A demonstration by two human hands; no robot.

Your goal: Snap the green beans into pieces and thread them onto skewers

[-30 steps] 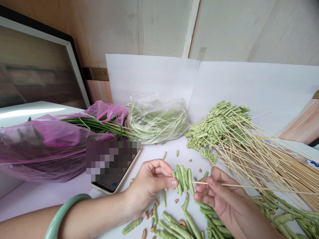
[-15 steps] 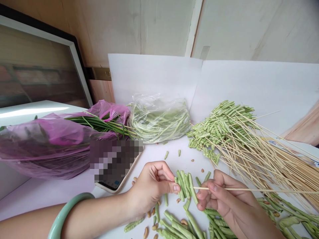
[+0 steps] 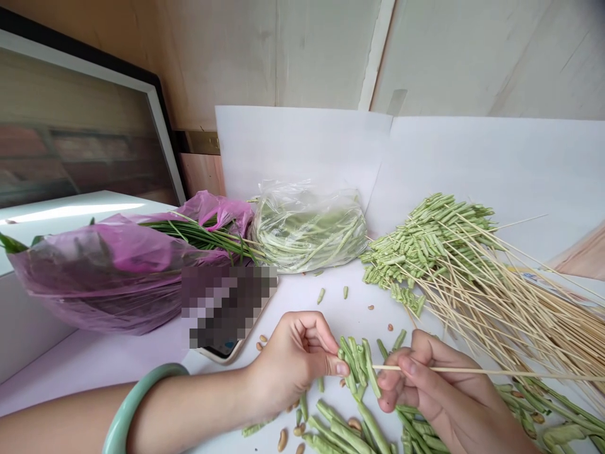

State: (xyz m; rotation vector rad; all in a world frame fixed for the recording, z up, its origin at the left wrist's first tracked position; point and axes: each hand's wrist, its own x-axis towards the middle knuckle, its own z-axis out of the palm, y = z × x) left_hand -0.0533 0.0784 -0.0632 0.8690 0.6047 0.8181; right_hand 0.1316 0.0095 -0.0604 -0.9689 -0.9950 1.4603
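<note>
Several short pieces of green bean [image 3: 355, 362] sit side by side across the tip of a thin wooden skewer [image 3: 472, 371]. My left hand [image 3: 302, 359], with a pale green bangle on its wrist, pinches the leftmost pieces between thumb and fingers. The skewer is held by my right hand [image 3: 439, 384] between thumb and fingertips, just right of the pieces, its shaft running off to the right. Below both hands lie loose cut bean pieces [image 3: 340, 429] and scattered brown beans [image 3: 282, 439] on the white table.
Behind on the right is a pile of skewers loaded with bean pieces [image 3: 430, 236], beside many bare skewers [image 3: 558, 315]. A clear bag of long beans [image 3: 309, 230] stands at the back. To the left are a purple bag [image 3: 118, 277] of greens and a phone [image 3: 231, 315].
The view has shifted slightly, so everything sits a little farther right. Both hands keep the same grips on the bean pieces and skewer, with little other movement.
</note>
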